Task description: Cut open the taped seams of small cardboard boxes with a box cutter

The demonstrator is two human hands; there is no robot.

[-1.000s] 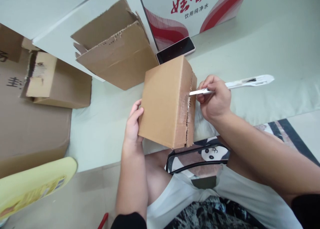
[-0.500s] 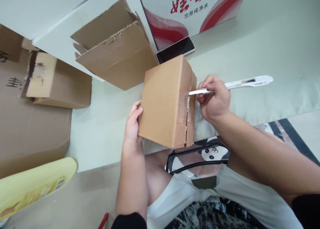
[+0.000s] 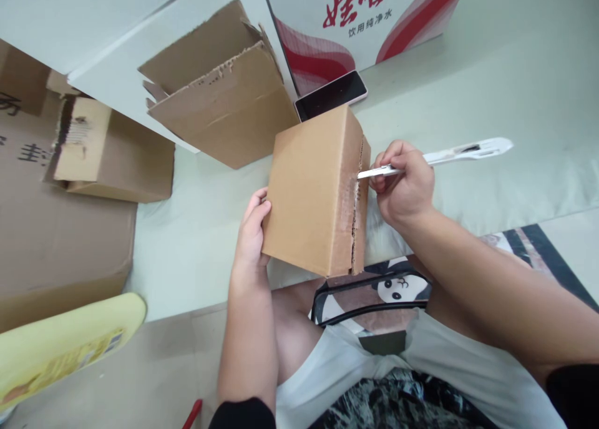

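Note:
A small closed cardboard box [image 3: 311, 192] stands tilted on edge in front of me. My left hand [image 3: 251, 232] grips its left side, fingers pressed on the cardboard. My right hand [image 3: 405, 182] is closed on a white utility knife [image 3: 461, 152], handle pointing right. The metal blade tip touches the taped, ragged seam [image 3: 355, 198] on the box's right face, about halfway down.
An opened torn cardboard box [image 3: 219, 98] lies behind, another small box [image 3: 112, 151] and a large brown carton [image 3: 51, 229] at left. A white-and-red printed carton [image 3: 360, 17] and a dark phone [image 3: 331, 93] sit at the back. A yellow item [image 3: 65, 348] lies lower left.
Almost nothing has moved. The view shifted slightly, and the box with both hands sits a touch further right; the blade stays at the seam.

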